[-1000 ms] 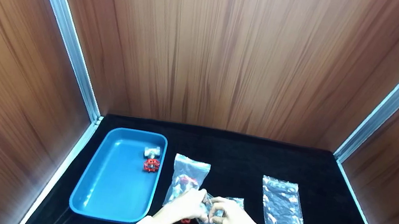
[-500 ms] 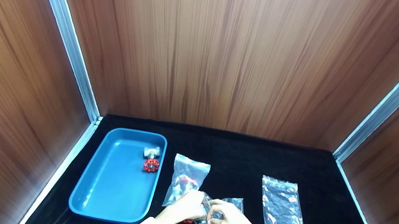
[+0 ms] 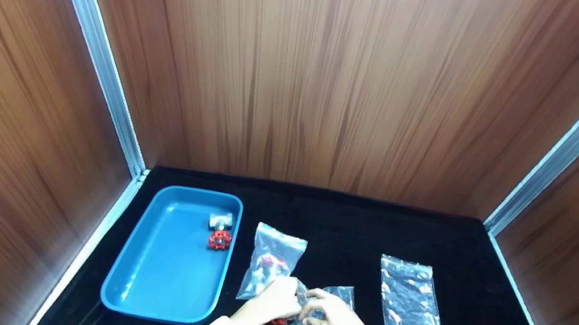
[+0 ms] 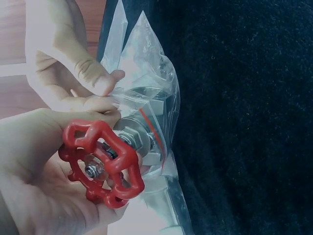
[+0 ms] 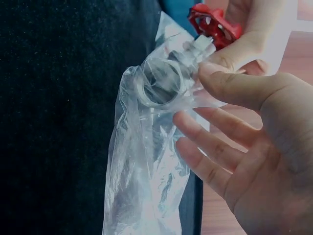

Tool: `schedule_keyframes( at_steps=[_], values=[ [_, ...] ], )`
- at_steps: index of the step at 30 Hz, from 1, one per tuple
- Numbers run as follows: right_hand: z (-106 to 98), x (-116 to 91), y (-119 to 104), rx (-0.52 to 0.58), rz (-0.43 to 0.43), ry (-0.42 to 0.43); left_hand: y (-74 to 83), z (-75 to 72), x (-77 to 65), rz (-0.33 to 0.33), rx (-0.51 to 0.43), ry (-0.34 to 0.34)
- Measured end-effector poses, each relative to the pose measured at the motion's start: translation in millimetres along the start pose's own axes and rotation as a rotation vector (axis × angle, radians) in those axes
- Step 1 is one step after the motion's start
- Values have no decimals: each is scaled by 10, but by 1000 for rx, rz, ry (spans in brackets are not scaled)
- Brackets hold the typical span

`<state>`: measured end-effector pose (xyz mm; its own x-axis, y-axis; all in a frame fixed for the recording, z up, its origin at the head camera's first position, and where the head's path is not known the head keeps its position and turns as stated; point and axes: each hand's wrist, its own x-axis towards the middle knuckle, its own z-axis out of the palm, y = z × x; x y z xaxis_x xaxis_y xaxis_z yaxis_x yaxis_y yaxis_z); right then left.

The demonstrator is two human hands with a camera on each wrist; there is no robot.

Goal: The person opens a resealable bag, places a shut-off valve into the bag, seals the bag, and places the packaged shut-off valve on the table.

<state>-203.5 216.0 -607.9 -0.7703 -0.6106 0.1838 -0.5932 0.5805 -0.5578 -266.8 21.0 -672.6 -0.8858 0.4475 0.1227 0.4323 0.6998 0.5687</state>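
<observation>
My left hand (image 3: 271, 300) grips a metal valve by its red handwheel (image 4: 124, 164), which lies against the palm and fingers in the left wrist view. The valve's metal body sits inside a clear plastic bag (image 5: 146, 181), while the handwheel sticks out of the film. Beside it, my right hand (image 3: 332, 318) pinches the bag's film between thumb and finger, close to the left thumb. Its other fingers are spread and bent in the right wrist view. In the head view, the hands hide most of the valve.
A blue tray (image 3: 158, 312) at the left holds another valve (image 3: 219, 239) with a red handwheel. Just beyond my left hand lies a zip bag (image 3: 280, 241) with a red-wheeled part inside. A flat clear bag (image 3: 412, 301) rests on the black cloth at the right.
My left hand has shifted slightly right and nearer the right hand, with the red handwheel moving along. The right hand stays nearly in place. The zip bag beyond has shifted a little right.
</observation>
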Motion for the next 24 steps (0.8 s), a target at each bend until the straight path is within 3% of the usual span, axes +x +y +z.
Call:
schedule_keyframes(
  at_steps=[3,9,13,18,24],
  values=[
    [8,-11,-15,-27,-4,-1,-18,31,19,-57,-1,14],
    [48,-39,-44,-63,36,-30,-38,81,36,-102,-39,43],
    [112,-54,-64,-115,10,14,-28,125,27,-131,-26,64],
    [185,-60,-85,-163,-44,99,-10,165,32,-129,28,119],
    [185,-55,-99,-103,26,113,-26,193,58,-134,-4,154]
  ],
)
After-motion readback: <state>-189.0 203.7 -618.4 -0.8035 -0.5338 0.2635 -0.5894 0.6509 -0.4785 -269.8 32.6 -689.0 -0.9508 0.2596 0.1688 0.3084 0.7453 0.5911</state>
